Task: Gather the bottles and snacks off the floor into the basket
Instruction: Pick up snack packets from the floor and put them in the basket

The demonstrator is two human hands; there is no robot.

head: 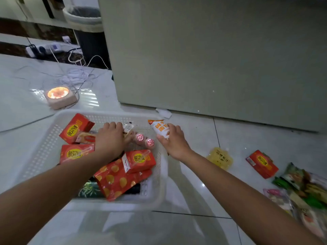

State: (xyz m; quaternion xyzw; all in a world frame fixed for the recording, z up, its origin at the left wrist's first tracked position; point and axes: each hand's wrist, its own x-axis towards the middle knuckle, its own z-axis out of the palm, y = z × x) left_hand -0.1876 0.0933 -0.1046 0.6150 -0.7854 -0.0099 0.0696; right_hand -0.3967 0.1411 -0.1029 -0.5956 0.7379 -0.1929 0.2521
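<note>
A white perforated basket [160, 174] sits on the floor in front of me. Inside lie several red drink cartons [76, 130], a red chip bag [116, 179] and small bottles with pink foil lids [145, 140]. My left hand [110, 138] reaches palm-down into the basket, fingers on a clear-wrapped snack [128, 128] beside the bottles. My right hand [172, 140] holds a white and orange snack packet [160, 129] over the basket's right rim. On the floor to the right lie a yellow pouch [220, 158], a red carton [261, 163] and a heap of snack packs [300, 191].
A pale cabinet [212, 59] stands just behind the basket. A glowing round lamp on a pink base [60, 96] sits far left, with tangled white cables [77, 76] and a power strip [44, 48] behind it. A lined bin [85, 20] stands further back.
</note>
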